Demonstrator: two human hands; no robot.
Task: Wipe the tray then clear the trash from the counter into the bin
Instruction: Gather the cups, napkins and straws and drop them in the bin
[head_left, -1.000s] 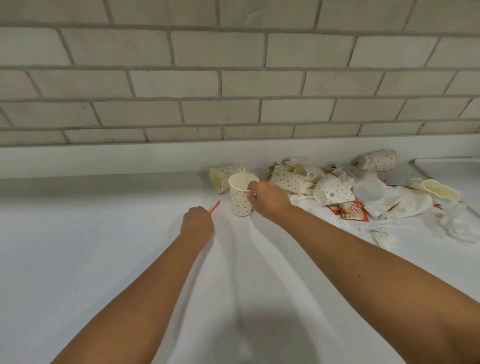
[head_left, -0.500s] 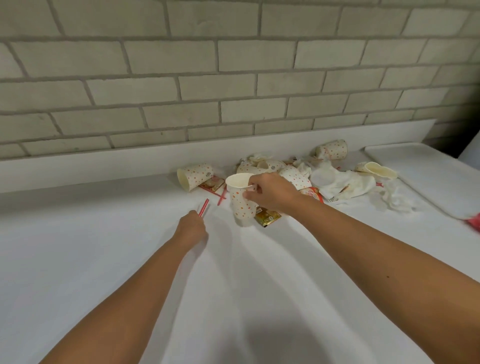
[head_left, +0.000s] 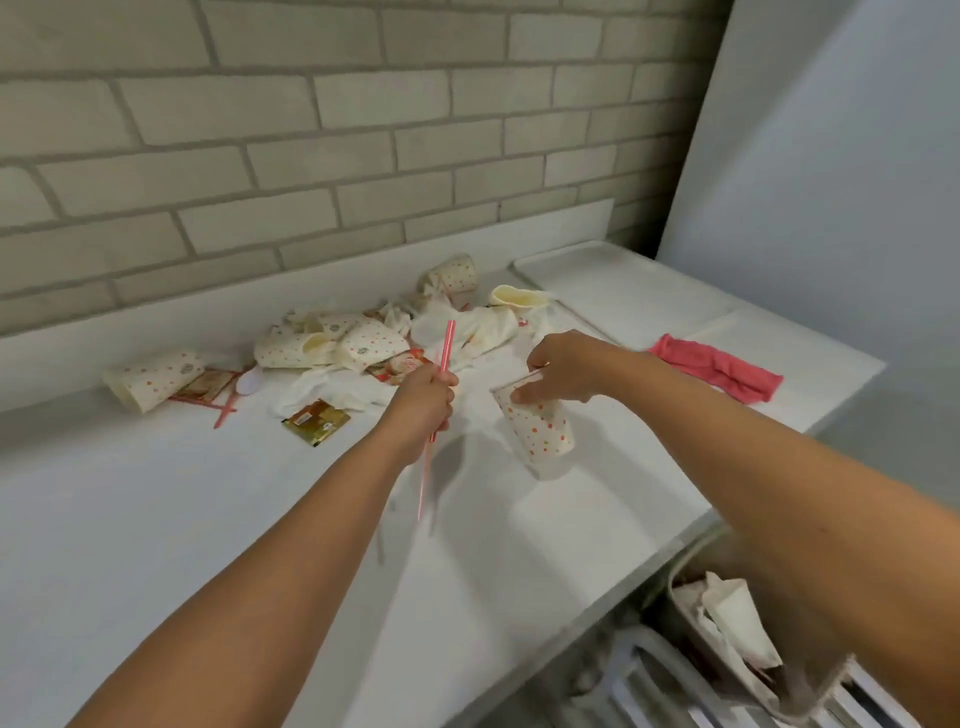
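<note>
Left hand grips a red straw, right hand pinches a dotted cup by the rim; crumpled cups litter the far counter, bin half-hidden near right.

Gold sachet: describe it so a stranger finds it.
Start at the white counter under the brick wall. At the trash pile's near edge, left of the left hand, lies the gold sachet. It is glossy gold; its neighbours are white tissue.

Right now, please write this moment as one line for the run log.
step: clearing trash | left hand: grips red straw | right hand: holds dotted paper cup off counter | bin: lower right
</note>
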